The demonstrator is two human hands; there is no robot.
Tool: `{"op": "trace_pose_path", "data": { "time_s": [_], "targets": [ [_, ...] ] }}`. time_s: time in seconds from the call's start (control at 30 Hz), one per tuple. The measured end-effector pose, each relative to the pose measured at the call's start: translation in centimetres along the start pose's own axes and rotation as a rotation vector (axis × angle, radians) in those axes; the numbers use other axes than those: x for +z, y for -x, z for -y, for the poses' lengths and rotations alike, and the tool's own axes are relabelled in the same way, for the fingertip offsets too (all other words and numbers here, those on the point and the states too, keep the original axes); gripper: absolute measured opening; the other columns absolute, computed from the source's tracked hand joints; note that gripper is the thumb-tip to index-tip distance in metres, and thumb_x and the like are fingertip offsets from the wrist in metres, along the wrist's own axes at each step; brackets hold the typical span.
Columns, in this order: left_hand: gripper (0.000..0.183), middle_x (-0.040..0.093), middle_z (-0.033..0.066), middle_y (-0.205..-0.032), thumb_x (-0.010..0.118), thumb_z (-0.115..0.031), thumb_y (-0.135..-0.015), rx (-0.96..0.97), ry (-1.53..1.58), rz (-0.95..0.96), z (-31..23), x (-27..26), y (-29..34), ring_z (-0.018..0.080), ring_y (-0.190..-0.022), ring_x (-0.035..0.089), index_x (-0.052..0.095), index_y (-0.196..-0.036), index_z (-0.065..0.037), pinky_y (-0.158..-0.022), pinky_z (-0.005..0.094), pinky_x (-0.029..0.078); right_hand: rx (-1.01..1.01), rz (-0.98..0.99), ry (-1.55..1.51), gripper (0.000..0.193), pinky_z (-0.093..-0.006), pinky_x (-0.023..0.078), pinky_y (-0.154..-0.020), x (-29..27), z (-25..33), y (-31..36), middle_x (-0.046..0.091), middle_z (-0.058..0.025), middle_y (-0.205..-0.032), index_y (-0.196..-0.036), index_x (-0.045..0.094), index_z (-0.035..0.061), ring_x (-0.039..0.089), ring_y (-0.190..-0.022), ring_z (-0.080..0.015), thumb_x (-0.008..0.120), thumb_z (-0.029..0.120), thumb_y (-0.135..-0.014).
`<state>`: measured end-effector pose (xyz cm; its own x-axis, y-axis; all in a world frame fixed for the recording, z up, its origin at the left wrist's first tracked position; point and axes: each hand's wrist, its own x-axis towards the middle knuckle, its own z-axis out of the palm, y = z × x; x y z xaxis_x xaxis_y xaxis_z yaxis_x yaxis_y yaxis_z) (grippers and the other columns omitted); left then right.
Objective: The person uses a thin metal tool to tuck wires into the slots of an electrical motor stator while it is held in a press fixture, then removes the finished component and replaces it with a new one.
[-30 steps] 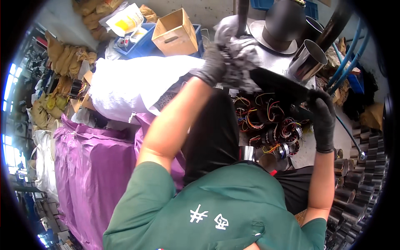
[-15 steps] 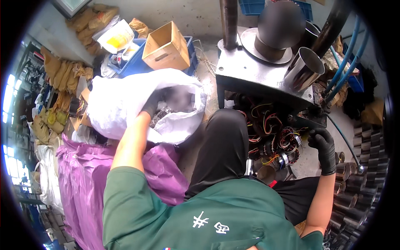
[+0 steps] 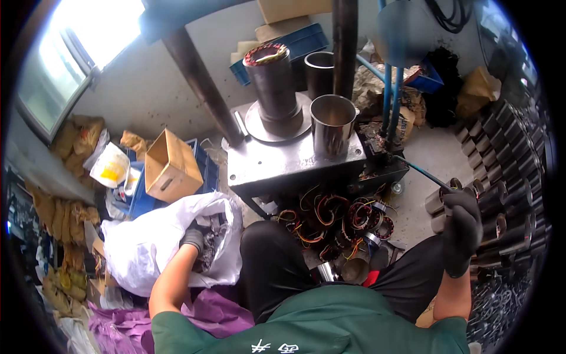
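My left hand (image 3: 193,238), in a dark glove, reaches into the mouth of a white woven sack (image 3: 138,248). Its fingers are hidden among grey crumpled pieces (image 3: 213,236). On the right, my gloved right hand (image 3: 462,233) is closed around the end of a thin lever (image 3: 421,172) that runs from the machine base. Ahead stands a metal machine table (image 3: 274,168). A dark cylinder (image 3: 271,82) topped with a ring of red and yellow windings rests on its round plate, and a shiny steel sleeve (image 3: 333,133) stands beside that.
Wire-wound rings (image 3: 359,215) lie under the machine. Stacked metal cylinders (image 3: 501,159) line the right side. A cardboard box (image 3: 174,171) sits in a blue crate (image 3: 206,168) at left, near purple sacking (image 3: 218,315). Dark posts (image 3: 197,82) rise from the table.
The view has swung up and to the right. My right hand, free of the lever before, now grips its end, and the lever is raised. My left hand stays in the sack.
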<state>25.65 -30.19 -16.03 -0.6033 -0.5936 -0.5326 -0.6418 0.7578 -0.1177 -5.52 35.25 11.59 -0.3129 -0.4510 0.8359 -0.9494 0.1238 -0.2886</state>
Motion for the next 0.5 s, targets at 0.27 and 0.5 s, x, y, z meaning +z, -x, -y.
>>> {"op": "trace_pose_path", "data": {
  "time_s": [0.27,0.5],
  "targets": [
    [0.039,0.074,0.0214,-0.117,0.062,-0.028,-0.097,0.407,-0.028,-0.131,-18.2,-19.4,11.8,0.0388,-0.108,0.073,0.071,-0.126,-0.003,-0.094,0.046,0.057,0.135,-0.328,0.338,0.025,-0.044,0.056,-0.102,-0.8,-8.2,5.4,0.062,-0.0179,-0.133,-0.132,0.057,0.0036,0.062,-0.122,-0.0314,0.054,0.014,-0.11],
    [0.077,0.056,0.0216,-0.147,0.083,-0.029,-0.084,0.891,0.71,-0.721,-33.9,-25.9,7.7,0.0373,-0.137,0.054,0.049,-0.15,-0.009,-0.114,0.0428,0.045,0.264,-0.491,0.134,0.051,-0.0366,0.058,-0.089,4.8,-16.4,-6.9,0.061,-0.017,-0.129,-0.159,0.034,0.0103,0.065,-0.106,-0.0256,0.05,0.015,-0.111]
  ]
}}
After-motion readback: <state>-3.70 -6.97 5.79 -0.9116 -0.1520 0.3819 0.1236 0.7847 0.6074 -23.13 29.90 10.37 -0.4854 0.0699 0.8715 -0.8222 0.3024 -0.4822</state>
